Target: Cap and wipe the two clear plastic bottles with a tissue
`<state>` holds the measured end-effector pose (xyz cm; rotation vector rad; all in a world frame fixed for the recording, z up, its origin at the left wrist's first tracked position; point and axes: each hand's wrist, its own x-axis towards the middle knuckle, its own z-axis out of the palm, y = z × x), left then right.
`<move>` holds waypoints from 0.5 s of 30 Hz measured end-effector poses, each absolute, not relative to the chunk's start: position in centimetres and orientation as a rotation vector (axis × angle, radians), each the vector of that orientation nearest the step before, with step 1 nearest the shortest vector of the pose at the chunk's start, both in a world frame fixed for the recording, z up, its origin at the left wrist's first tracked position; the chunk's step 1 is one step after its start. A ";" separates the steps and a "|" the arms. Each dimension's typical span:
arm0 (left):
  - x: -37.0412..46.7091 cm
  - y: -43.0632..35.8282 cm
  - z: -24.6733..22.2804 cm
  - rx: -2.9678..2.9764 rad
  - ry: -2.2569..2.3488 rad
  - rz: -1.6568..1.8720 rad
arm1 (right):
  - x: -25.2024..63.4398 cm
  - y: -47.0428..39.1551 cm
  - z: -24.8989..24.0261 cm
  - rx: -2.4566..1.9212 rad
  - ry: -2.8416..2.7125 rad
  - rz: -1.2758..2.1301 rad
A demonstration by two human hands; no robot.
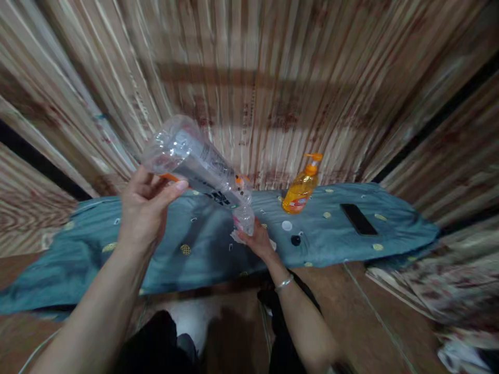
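Note:
A large clear plastic bottle [206, 161] with a printed label is held tilted above the blue cloth, its base up to the left and its neck down to the right. My left hand [150, 200] grips it near the base, thumb on the near side. Close to the bottle's neck, my right hand [257, 239] is closed on a crumpled white tissue [236, 237], which touches or nearly touches the neck. Part of the tissue is hidden by the fingers. Whether the bottle's mouth is open cannot be made out.
An orange pump bottle [300, 189] stands on the blue patterned cloth [167, 265], with a black phone [357, 219] lying to its right. A white disc [287, 226] and a small black round thing [296, 240] lie in front. Behind hangs a striped curtain [234, 78]; brown tiled floor [346, 301] lies below.

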<state>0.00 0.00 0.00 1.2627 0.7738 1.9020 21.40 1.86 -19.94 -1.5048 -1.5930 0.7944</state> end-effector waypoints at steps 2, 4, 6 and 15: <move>-0.1 0.2 -0.2 1.292 0.751 1.900 | 21.4 1.9 -20.2 -1.498 -1.578 0.777; -0.2 0.3 -0.4 1.317 0.736 1.897 | 21.3 1.9 -20.4 -1.496 -1.566 0.762; -0.3 0.4 -0.5 1.342 0.729 1.891 | 21.3 1.9 -20.6 -1.499 -1.553 0.746; -0.4 0.3 -0.4 1.342 0.738 1.871 | 21.3 2.2 -21.4 -1.482 -1.546 0.714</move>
